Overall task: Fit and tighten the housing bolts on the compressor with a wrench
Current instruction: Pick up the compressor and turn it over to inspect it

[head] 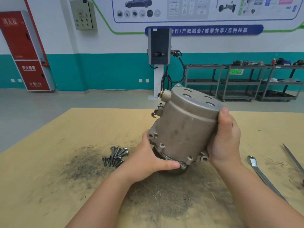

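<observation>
Both hands gripped the tilted compressor (184, 129): left hand (148, 162) at its lower rim, right hand (225, 142) on its side. Bolts (115, 156) lay just left on the counter (49, 178); a wrench (263, 176) lay right.

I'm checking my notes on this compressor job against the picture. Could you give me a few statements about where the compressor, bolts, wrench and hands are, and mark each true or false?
1. Both hands hold the compressor. True: the left hand grips its lower end and the right hand its upper side.
2. The compressor stands upright. False: it is tilted, its flat end facing up and away from the person.
3. The bolts are already in the housing. False: they lie in a loose pile on the table, to the left of the compressor.
4. The wrench lies on the table, to the right of the hands. True.
5. The right hand holds the wrench. False: no hand touches it.
</observation>
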`<state>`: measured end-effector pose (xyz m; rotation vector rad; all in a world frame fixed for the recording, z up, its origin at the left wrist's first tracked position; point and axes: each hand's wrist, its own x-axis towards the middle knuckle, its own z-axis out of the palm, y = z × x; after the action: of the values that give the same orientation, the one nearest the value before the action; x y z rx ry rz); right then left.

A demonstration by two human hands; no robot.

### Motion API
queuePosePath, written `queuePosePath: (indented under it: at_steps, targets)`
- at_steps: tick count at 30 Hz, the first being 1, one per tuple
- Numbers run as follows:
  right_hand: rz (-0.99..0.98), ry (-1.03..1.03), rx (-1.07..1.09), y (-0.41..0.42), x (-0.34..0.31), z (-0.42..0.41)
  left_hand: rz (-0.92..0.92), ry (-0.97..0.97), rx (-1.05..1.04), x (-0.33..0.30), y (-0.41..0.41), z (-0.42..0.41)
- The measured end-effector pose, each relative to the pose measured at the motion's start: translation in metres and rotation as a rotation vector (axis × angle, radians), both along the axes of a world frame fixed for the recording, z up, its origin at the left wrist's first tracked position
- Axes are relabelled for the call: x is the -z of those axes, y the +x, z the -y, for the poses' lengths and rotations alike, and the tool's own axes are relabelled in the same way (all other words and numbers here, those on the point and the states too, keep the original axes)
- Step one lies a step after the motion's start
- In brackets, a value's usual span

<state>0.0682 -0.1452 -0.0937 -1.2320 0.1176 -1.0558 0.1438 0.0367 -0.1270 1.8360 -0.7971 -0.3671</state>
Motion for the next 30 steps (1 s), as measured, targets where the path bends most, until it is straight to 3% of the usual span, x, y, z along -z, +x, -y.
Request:
queuePosePath:
  at_steps: [4,19,23,26,30]
  targets:
    - [-0.014,-0.02,0.055,0.0,0.002,-0.003,0.067,0.017,-0.106,0.003,-0.009,0.003]
    - [0.046,0.018,0.058,-0.001,0.0,-0.006,0.172,0.068,-0.043,-0.006,-0.005,-0.004]
    - [0.032,-0.014,0.07,-0.003,-0.001,-0.004,0.29,0.126,-0.117,-0.009,0.006,-0.02]
    - [0.018,-0.01,0.076,-0.002,-0.001,-0.003,0.256,0.072,-0.153,-0.008,0.014,-0.037]
    - [0.032,0.033,0.07,0.001,0.001,-0.003,0.216,0.123,-0.028,-0.004,0.0,-0.029]
